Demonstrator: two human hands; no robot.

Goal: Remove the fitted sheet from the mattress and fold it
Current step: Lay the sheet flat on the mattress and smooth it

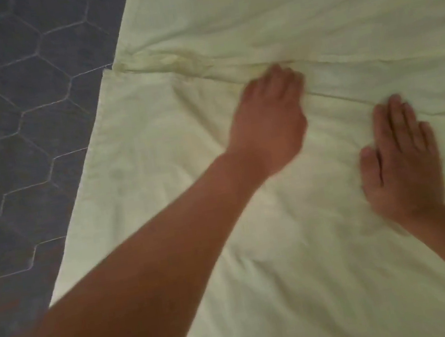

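A dark floor (6,119) of hexagonal tiles with pale grout lines fills the left side of what we see, and over it, from the upper middle down to the lower right, lies the pale yellow fitted sheet (306,5). We see the sheet spread flat and doubled over itself: a nearer layer ends in an edge that runs slantwise from the left border toward the right, and along that edge, near the left border, the gathered elastic hem (168,62) bunches into a crumpled ridge. Soft wrinkles run across both layers.

Our left hand (269,121) reaches in from the lower left on a bare forearm and rests palm down on the sheet, its fingertips at the folded edge; the hand is blurred, and its fingers look bent a little at the cloth, though we cannot tell whether they pinch it. Our right hand (402,161) lies flat on the nearer layer, to the right and closer to us, fingers straight and held together, pressing the fabric, gripping nothing.
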